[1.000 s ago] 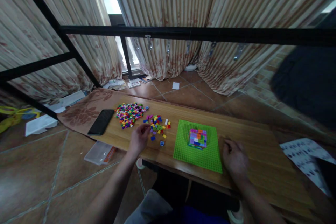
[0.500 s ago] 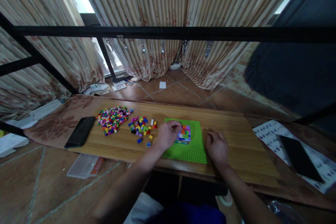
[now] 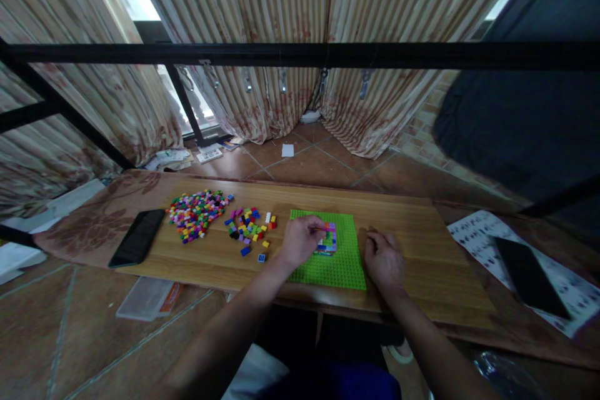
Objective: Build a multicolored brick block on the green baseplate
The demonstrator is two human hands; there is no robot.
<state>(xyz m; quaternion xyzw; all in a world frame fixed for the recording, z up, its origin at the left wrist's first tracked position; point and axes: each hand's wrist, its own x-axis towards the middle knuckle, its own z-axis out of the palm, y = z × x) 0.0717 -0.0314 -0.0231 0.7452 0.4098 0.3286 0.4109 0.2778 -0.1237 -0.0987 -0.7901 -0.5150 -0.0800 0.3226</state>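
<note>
Pinching at the small brick block (image 3: pixel 328 239), the left hand (image 3: pixel 300 240) lay over its near-left side, fingers curled in narrow toward its top; whether they held a loose brick could not be told, since the hand hid the tips. The block sat on the green baseplate (image 3: pixel 337 265), near the middle, studs locked down. The right hand (image 3: pixel 382 256) rested on the worktop (image 3: pixel 435 262) just beside the plate's right edge, fingers loosely bent and holding nothing that showed.

Such bricks were probably light, hard and rather slick, too small for a full grasp, so a fingertip pinch on opposite side faces would serve best. The block looked stiff but liable to split along its layers if pulled from the top. Loose bricks (image 3: pixel 248 228) lay left of the plate, a larger heap (image 3: pixel 197 214) farther left, a phone (image 3: pixel 137 237) beyond it.
</note>
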